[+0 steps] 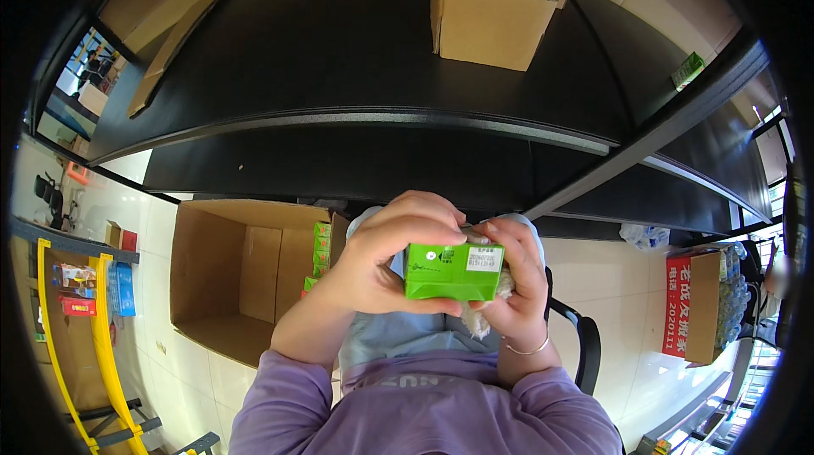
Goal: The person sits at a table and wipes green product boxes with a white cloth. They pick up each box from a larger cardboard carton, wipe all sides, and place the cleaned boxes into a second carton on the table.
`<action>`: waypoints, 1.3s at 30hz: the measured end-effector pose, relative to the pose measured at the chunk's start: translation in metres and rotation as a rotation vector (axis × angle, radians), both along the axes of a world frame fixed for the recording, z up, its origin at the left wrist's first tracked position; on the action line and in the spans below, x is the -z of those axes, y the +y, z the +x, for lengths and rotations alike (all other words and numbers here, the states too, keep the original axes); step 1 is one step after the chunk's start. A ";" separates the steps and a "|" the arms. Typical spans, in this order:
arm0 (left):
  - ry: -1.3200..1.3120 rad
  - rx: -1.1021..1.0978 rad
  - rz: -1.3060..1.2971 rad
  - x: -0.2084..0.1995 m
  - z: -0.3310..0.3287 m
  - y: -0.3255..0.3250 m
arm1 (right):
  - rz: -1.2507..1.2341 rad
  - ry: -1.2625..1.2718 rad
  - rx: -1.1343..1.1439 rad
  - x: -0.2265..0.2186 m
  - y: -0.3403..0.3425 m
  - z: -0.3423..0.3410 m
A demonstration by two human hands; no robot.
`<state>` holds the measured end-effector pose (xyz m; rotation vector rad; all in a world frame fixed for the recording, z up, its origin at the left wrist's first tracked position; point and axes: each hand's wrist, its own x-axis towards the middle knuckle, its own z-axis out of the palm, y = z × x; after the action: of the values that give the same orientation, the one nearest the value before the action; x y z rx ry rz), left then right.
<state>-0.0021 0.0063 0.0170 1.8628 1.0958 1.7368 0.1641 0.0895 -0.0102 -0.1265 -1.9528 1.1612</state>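
Before black shelving (339, 56), both hands (386, 247) (524, 273) hold a green box (449, 279).

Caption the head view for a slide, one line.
The left hand and right hand hold a green carton before a black shelf, an open cardboard box at left.

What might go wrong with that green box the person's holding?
The green box might slip and drop onto the lap, since it is held up above it between the left fingers and right fingers. The crumpled white cloth, or something like it, tucked against the right fingers could also make that grip less sure.
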 end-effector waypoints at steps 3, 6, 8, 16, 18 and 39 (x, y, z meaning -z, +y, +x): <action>-0.047 -0.003 -0.060 0.006 0.002 0.002 | -0.013 -0.027 0.026 0.002 0.005 0.000; -0.061 -0.046 -0.159 0.010 0.004 0.001 | -0.051 -0.047 0.046 0.002 0.009 -0.001; -0.195 -0.067 -0.215 0.012 0.009 0.001 | -0.062 -0.054 0.067 0.001 0.014 0.000; 0.191 -0.232 -0.276 0.012 -0.012 0.017 | -0.161 0.020 0.111 -0.001 0.041 0.003; 0.201 -0.243 -0.278 0.017 -0.012 0.020 | -0.149 0.000 0.111 -0.002 0.046 0.003; 0.636 -0.482 0.260 -0.132 -0.059 0.145 | 0.453 0.288 0.195 -0.162 0.179 -0.041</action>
<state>-0.0608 0.1512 0.1493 2.5832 1.7394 1.6044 0.1233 0.2687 0.1521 0.0855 -1.8473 0.5569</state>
